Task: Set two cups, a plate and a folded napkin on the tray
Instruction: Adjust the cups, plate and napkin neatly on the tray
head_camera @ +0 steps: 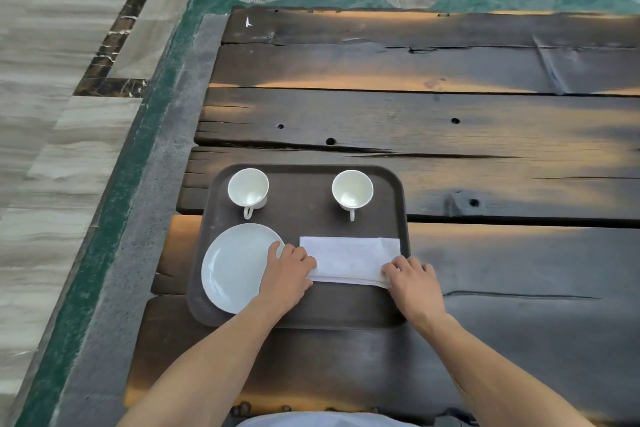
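Observation:
A dark brown tray [304,317] lies near the front left of the wooden table. Two white cups stand at its far side, the left cup [248,191] and the right cup [352,192], both upright with handles toward me. A white plate [232,267] sits at the tray's near left. A folded white napkin [349,258] lies at the near right, its right end reaching the tray's rim. My left hand [289,272] holds the napkin's left near corner and overlaps the plate's right edge. My right hand [412,279] pinches the napkin's right near corner.
The table [450,121] is made of dark, cracked planks with holes and extends far and right. Its left edge runs beside the tray, above a grey stone border [162,184] and green floor strip [114,218]. Pale tiles lie further left.

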